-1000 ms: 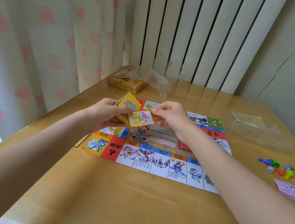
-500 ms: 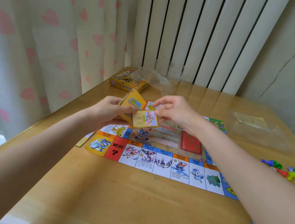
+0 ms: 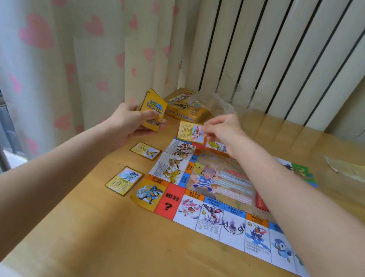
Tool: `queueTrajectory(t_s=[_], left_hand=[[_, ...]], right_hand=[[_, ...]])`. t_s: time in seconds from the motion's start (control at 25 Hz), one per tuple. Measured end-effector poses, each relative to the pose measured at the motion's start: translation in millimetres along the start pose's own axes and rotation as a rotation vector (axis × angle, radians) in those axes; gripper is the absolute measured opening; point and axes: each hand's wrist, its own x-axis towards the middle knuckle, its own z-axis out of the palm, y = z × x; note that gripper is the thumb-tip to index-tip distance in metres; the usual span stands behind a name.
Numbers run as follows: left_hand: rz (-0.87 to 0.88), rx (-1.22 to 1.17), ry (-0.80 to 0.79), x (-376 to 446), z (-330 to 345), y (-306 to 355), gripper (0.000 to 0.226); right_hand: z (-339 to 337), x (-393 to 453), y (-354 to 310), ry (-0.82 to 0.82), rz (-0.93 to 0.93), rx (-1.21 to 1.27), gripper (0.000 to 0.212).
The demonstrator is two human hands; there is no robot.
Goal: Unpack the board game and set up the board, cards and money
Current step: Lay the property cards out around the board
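Hands have parted: left hand (image 3: 130,122) grips the deck (image 3: 152,111), right hand (image 3: 223,131) pinches one light, slippery card (image 3: 191,132) by its edge

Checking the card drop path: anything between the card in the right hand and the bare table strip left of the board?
Nothing visible. The right hand pinches the card above the board's far-left corner; the table below and left is bare. Two laid cards lie nearer.

My left hand (image 3: 130,122) grips card deck (image 3: 153,109); right hand (image 3: 223,131), right of deck, pinches single card (image 3: 191,132).
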Motion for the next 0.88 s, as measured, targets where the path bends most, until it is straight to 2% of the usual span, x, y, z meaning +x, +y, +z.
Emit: queueTrajectory(t_s=[0.16, 0.28, 0.48, 0.56, 0.88], left_hand=[[-0.041, -0.001, 0.026, 14.0, -10.2, -12.7, 0.002], [-0.073, -0.019, 0.045, 24.8, -15.3, -20.5, 0.004], [-0.11, -0.006, 0.062, 35.5, -17.1, -30.8, 0.002], [-0.118, -0.025, 0.065, 39.5, -20.7, -33.0, 0.01], [-0.129, -0.006, -0.007, 41.4, -27.0, -39.2, 0.019]], right_hand=[[50.3, 31.1, 6.5, -0.002, 0.084, -0.037, 0.003], [71.2, 51.5, 8.2, -0.03, 0.104, -0.131, 0.025], [85.1, 68.1, 15.8, -0.065, 0.106, -0.259, 0.042], [88.0, 71.4, 17.9, -0.067, 0.113, -0.268, 0.045], [93.4, 66.1, 13.9, -0.105, -0.018, -0.467, 0.031]])
